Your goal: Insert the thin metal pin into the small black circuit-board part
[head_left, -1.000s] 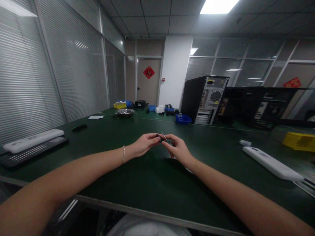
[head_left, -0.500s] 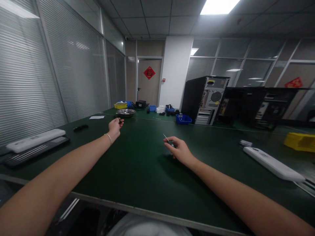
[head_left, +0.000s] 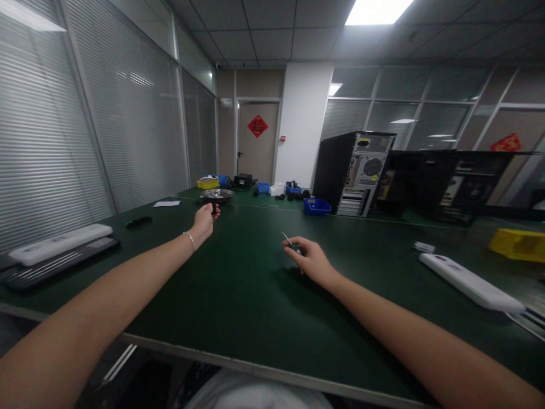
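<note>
My left hand (head_left: 206,220) is closed, pinching a small black piece (head_left: 214,208) between thumb and fingers. It is above the green table (head_left: 238,318), just in front of a round metal bowl (head_left: 216,196). What the black piece is, I cannot make out. Nearer the middle of the table, my right hand (head_left: 311,258) is closed on a thin screwdriver (head_left: 286,238). Its slim metal shaft points up and to the left, and the fingers mostly cover its handle.
White power strips lie at the left (head_left: 62,243) and right (head_left: 470,282). A black computer tower (head_left: 366,176) stands at the back right behind a blue bin (head_left: 317,207). A yellow bin (head_left: 517,244) is at far right; a dark slim object (head_left: 138,221) lies at left.
My left hand has moved slightly to the right, and the black piece in it now shows more clearly. The right hand and screwdriver have hardly moved.
</note>
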Tool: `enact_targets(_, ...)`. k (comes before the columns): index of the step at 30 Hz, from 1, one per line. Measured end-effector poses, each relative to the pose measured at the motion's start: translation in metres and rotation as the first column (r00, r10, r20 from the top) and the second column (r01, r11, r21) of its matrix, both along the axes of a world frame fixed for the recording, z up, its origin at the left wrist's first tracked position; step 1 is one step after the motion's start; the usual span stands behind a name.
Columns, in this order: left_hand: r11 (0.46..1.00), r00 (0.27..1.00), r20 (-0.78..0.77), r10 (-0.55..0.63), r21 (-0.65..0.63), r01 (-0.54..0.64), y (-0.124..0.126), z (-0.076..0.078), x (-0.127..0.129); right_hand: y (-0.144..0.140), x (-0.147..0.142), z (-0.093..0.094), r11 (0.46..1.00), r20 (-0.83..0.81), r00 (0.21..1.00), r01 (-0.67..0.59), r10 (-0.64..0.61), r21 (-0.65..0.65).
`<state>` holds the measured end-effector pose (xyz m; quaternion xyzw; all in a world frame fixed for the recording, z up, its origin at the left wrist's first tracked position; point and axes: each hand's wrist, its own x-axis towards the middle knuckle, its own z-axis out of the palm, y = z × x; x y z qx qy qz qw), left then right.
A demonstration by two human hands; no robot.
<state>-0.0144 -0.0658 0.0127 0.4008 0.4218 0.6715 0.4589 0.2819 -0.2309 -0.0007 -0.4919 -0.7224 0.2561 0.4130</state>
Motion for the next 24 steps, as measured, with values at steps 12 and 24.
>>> enact_targets(12,0.551,0.478,-0.412,-0.776,-0.074,0.831,-0.108,0.0,0.087,0.004,0.007,-0.001,0.994,-0.08,0.991,-0.107,0.105,-0.016)
enact_targets(24,0.607,0.535,-0.568,-0.625,0.078,0.791,-0.108,0.001,0.087,-0.01,0.006,0.013,0.982,0.021,0.989,-0.15,0.148,0.117)
